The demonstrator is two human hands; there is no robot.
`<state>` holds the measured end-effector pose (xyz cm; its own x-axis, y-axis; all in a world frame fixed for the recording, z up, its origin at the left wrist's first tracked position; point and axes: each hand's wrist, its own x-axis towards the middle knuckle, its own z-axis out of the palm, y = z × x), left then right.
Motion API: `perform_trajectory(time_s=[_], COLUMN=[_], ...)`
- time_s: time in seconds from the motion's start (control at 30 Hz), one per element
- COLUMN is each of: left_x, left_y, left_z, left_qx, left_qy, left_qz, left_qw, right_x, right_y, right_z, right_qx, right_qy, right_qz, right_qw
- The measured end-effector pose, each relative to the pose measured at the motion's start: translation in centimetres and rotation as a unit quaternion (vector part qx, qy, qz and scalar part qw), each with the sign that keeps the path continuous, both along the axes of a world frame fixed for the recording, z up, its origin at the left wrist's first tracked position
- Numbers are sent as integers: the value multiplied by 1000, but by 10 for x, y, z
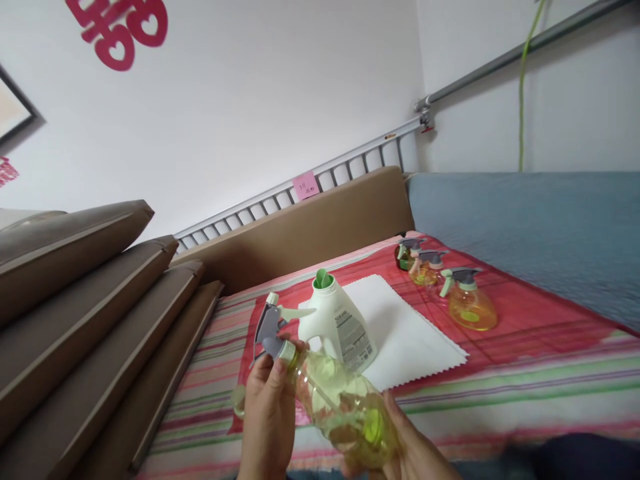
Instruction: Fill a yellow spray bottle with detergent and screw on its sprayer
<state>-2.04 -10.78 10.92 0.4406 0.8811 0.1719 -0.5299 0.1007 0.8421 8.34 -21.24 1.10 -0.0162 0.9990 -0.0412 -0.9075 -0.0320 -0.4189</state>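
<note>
Spray bottle of clear yellow-green plastic with a grey trigger head [320, 387] lies tilted across my two hands, low in view over the striped bedcover [500, 393]. My left hand [267, 413] is closed around its neck, fingers wrapped just under the pale green collar, with the grey trigger sticking up and out past the thumb. My right hand [415, 450] cups the fat base from below, palm against it, fingers curled on. Judging by that hold, I am at the stage of working the head on the neck, either tightening or loosening; the next move would want the right hand to keep the body from turning while the left twists. Just beyond the grip stands a white plastic jug with a green open spout [335, 320], on a white cloth [410, 333]. Farther right of the grip, well apart, three small amber spray bottles [467, 303] sit in a row.
</note>
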Motion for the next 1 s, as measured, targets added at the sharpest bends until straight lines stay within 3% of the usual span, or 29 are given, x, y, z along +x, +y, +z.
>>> perform_trajectory(time_s=[0.1,0.27,0.37,0.4,0.5,0.53,0.57,0.73,0.8,0.9,0.93,1.0], left_x=[-1,3,4,4,3,3,3,6,7,7,7,7], left_y=[-1,0,1,1,2,2,2,1,0,-1,0,0], left_z=[-4,-5,-5,-6,-7,-7,-7,-6,-6,-7,-7,-7], left_qx=[24,30,29,25,22,26,31,35,24,10,11,18], left_qy=[12,-13,-9,-4,10,10,8,-4,-3,-9,-11,-7], left_qz=[-2,44,22,11,-12,-9,0,30,10,-3,1,9], left_qw=[1000,998,999,1000,1000,1000,999,999,1000,1000,1000,1000], right_x=[1,1,1,1,2,2,2,4,6,6,6,6], right_y=[3,-3,-4,-3,4,6,7,3,2,2,1,0], right_z=[2,9,2,-2,-12,-14,-14,-9,-8,-7,-6,-3], right_qx=[-37,49,47,30,-17,-16,-6,61,43,13,20,43], right_qy=[23,5,-7,0,30,37,42,-13,-16,11,14,6], right_qz=[80,-19,-78,-51,115,137,128,-61,-29,105,109,24], right_qw=[996,999,996,998,993,990,991,996,999,994,994,999])
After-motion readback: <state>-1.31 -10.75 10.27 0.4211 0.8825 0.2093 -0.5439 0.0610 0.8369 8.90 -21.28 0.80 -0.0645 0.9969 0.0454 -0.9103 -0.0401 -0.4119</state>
